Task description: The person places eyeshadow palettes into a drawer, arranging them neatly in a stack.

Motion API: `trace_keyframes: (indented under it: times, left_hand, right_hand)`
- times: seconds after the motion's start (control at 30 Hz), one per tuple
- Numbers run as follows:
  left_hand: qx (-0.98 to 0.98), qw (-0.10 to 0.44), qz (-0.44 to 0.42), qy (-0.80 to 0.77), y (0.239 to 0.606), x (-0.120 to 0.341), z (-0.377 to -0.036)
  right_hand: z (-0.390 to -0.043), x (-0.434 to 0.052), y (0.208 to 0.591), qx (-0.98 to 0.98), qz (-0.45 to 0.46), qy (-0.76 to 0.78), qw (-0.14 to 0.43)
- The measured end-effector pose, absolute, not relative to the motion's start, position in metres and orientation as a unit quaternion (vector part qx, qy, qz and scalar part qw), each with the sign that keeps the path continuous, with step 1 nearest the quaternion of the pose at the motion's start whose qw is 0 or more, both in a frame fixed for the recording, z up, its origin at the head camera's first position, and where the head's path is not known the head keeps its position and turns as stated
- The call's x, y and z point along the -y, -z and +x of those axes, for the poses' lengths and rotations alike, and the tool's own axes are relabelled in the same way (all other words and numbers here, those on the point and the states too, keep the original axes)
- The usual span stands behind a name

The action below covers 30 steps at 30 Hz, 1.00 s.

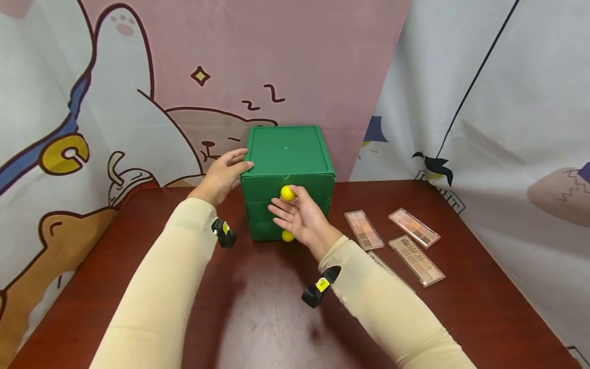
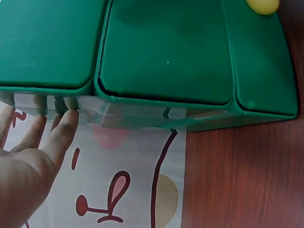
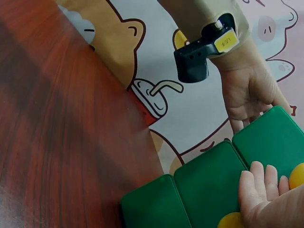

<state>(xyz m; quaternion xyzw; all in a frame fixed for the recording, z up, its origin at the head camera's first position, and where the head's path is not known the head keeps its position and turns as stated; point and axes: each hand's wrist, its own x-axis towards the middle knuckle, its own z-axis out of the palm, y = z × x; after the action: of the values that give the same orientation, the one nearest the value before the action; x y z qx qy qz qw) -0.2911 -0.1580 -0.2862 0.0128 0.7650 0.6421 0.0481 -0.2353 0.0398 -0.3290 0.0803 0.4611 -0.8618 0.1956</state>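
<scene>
A green three-drawer box (image 1: 287,154) stands at the back middle of the red-brown table (image 1: 258,307). My left hand (image 1: 227,171) rests with straight fingers against the box's upper left edge; in the left wrist view its fingertips (image 2: 70,116) touch the box (image 2: 166,52). My right hand (image 1: 295,214) is held open in front of the drawers, its thumb touching the top drawer's yellow knob (image 1: 287,193). The bottom knob (image 1: 287,236) shows below the palm; the middle one is hidden. The right wrist view shows my right fingers (image 3: 262,178) flat on the drawer fronts (image 3: 204,185) beside a knob (image 3: 298,175).
Several eyeshadow palettes (image 1: 417,260) lie on the table right of the box, one (image 1: 364,229) closest to it. A cartoon-printed curtain (image 1: 138,102) hangs behind the table. Bare tabletop stretches in front of the box.
</scene>
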Motion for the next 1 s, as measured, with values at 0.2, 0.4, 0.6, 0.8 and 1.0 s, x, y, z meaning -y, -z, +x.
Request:
trace_keyframes:
  times: [0.2,0.4,0.6,0.8,1.0]
  left_hand:
    - [-0.770,0.056,0.011,-0.635,0.287,0.161,-0.292]
    - [-0.770,0.063,0.026,-0.634,0.289,0.165,-0.291]
    - [-0.770,0.063,0.039,-0.633,0.293,0.169,-0.290]
    - [-0.774,0.054,0.045,-0.630,0.292,0.169,-0.290]
    - [-0.773,0.054,0.048,-0.630,0.288,0.165,-0.292]
  right_hand:
    - [-0.227,-0.038,0.331,-0.465,0.078,0.859,0.199]
    - [-0.213,-0.039,0.336,-0.473,0.058,0.856,0.201]
    - [-0.197,-0.044,0.340,-0.487,0.032,0.847,0.209]
    - [-0.184,-0.050,0.342,-0.509,0.008,0.833,0.216]
    - [-0.173,-0.057,0.342,-0.517,-0.011,0.828,0.215]
